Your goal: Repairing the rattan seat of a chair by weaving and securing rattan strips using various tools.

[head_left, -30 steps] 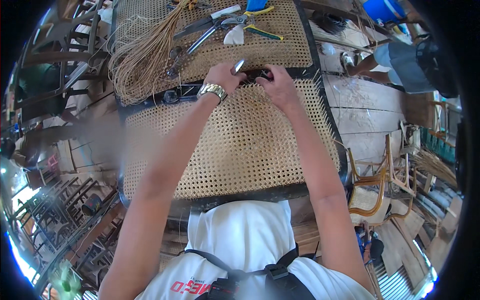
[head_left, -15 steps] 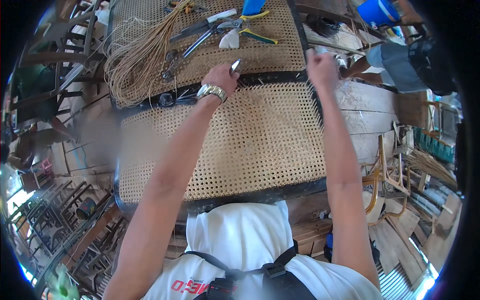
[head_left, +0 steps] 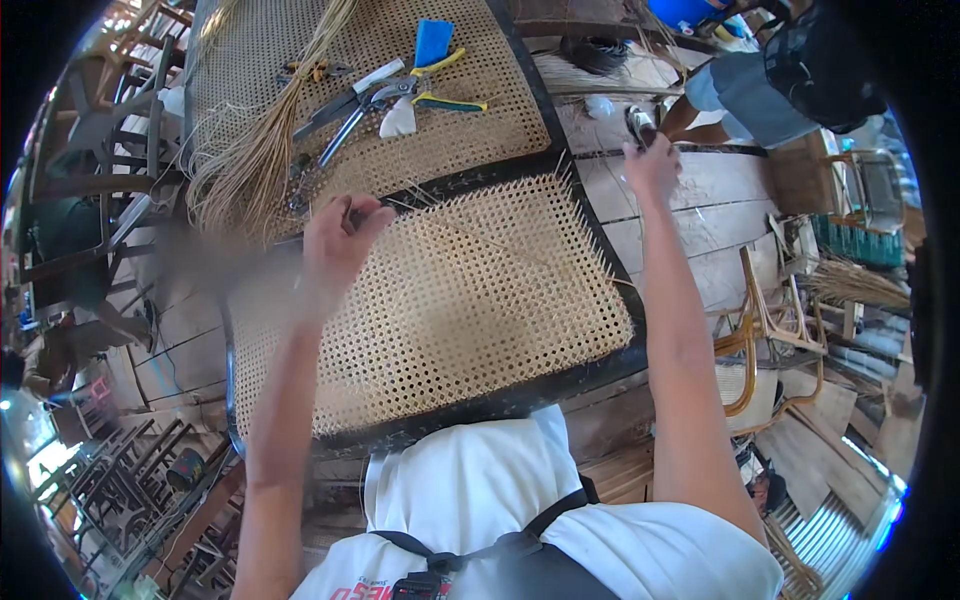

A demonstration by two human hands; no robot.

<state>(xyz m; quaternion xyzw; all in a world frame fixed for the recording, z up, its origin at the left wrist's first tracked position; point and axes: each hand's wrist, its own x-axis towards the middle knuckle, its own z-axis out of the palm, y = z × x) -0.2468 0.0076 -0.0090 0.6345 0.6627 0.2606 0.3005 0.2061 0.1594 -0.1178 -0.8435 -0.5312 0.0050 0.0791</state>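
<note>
Cane strand drawn across a woven seat panel

Left hand [head_left: 338, 245], frame centre-left, fingers pinched on the thin pale cane strand [head_left: 520, 250] above the black-framed woven cane panel [head_left: 440, 300]; right hand [head_left: 652, 165], upper right, fingers closed on its far end. Strand likely light, springy, kink-prone: grip near ends.

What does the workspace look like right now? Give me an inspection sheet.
Surface: wooden plank bench, partly covered.
Job's things: woven cane panel in a dark frame; thin cane strand across it.
Clutter: second cane panel, loose cane bundle, shears, yellow-handled pliers, blue piece.
Hands: left hand closed at the frame's far edge; right hand raised beyond the panel, pinching something thin.
Cables: nothing seen.
Surroundings: stacked chair frames, another person opposite.
</note>
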